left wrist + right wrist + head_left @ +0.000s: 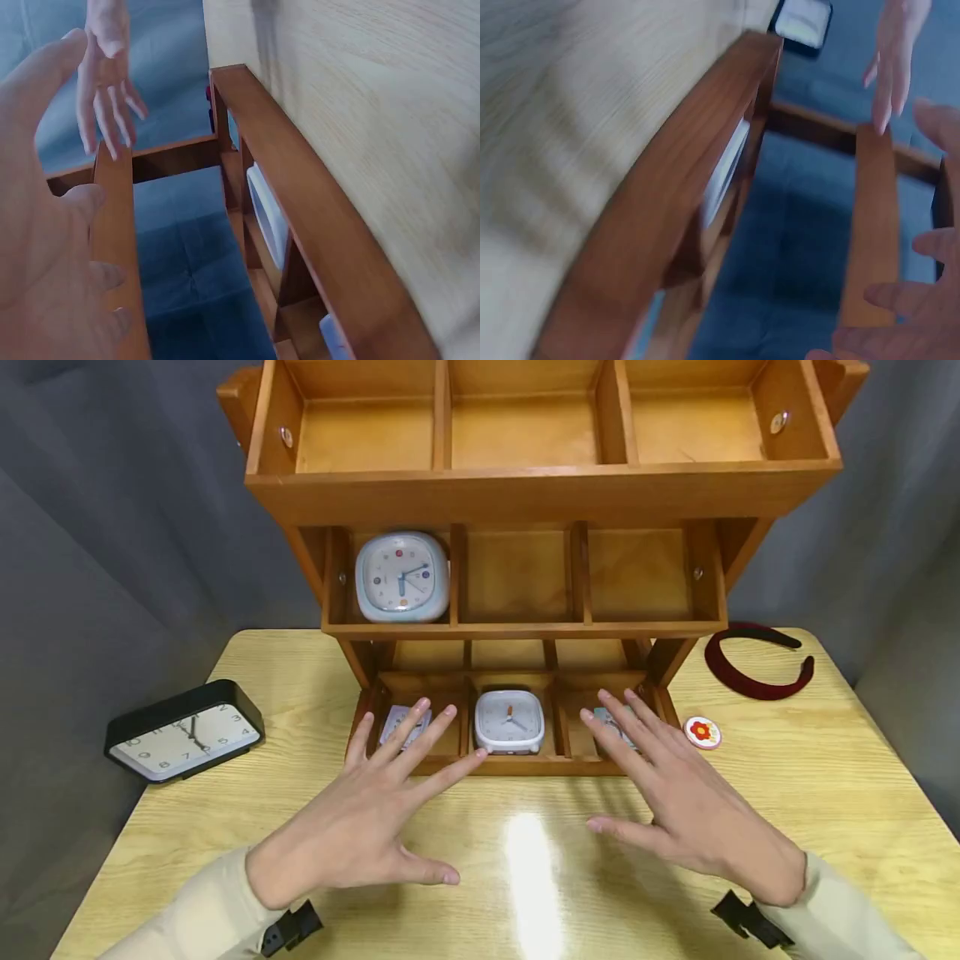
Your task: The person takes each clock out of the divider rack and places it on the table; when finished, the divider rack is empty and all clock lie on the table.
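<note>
Both hands hover with spread fingers before a three-tier wooden organizer [540,497]. My left hand [363,822] is nearest the bottom tier's left compartment, its fingers partly covering a pale purple item [395,720], apparently a small clock. My right hand [693,806] is in front of the bottom right compartment, where a teal-edged item [613,724] shows partly behind the fingers. Between them, in the bottom middle compartment, stands a white alarm clock [510,720]. A light-blue and white alarm clock [402,577] sits in the middle tier's left compartment. Neither hand holds anything.
On the table's left lies a black rectangular clock [185,731], tilted in view. To the right are a dark red headband [738,681] and a round badge with a red flower [702,732]. Grey curtains [120,527] hang behind the wooden table [480,860].
</note>
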A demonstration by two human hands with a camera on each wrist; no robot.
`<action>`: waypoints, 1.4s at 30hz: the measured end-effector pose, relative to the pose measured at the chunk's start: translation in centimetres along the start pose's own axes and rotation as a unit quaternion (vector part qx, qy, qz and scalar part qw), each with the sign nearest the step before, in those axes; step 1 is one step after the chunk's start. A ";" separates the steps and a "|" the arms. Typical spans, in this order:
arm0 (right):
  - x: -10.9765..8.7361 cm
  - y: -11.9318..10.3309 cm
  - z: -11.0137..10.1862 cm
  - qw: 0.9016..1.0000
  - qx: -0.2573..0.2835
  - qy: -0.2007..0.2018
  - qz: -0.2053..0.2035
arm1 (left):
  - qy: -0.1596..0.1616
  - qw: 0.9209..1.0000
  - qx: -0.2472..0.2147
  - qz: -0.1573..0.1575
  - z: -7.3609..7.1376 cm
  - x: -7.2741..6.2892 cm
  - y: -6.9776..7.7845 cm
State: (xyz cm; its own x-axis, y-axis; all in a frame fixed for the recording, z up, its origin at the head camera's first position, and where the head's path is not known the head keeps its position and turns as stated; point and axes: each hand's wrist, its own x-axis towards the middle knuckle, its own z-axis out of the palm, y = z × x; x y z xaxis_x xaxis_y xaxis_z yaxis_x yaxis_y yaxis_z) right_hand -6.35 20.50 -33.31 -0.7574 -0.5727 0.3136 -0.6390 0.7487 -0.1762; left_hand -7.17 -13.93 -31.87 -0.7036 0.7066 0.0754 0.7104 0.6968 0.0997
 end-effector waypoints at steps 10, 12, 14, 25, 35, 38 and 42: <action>-3.9 5.0 1.6 0.975 0.121 0.046 0.179 | 0.026 0.990 -0.117 -0.080 1.7 -0.2 -3.4; -4.0 5.8 2.3 0.965 0.144 0.056 0.214 | 0.032 0.985 -0.139 -0.092 2.3 -0.1 -4.0; -3.9 6.4 3.3 0.953 0.173 0.057 0.242 | 0.036 0.983 -0.149 -0.097 2.7 0.0 -4.4; -2.6 6.5 6.9 0.935 0.210 0.024 0.285 | 0.027 0.976 -0.194 -0.095 4.2 0.5 -4.6; -2.5 6.2 7.8 0.912 0.248 0.037 0.324 | 0.024 0.978 -0.204 -0.045 3.4 3.2 -3.3; -2.6 6.1 8.1 0.907 0.261 0.044 0.328 | 0.017 0.976 -0.215 -0.026 3.4 4.5 -2.6; -2.8 5.9 8.7 0.904 0.268 0.046 0.329 | 0.010 0.971 -0.240 -0.004 3.4 6.8 -1.7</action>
State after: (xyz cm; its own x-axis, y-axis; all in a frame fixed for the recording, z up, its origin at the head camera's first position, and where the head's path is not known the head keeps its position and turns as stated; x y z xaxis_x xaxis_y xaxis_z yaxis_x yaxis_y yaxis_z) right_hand -9.16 23.64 -43.33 -0.9988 -0.0128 0.0480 -0.0452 0.6333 -0.7726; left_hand -13.12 -9.83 -34.92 -0.7130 0.6952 0.0909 0.6174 0.5612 0.5513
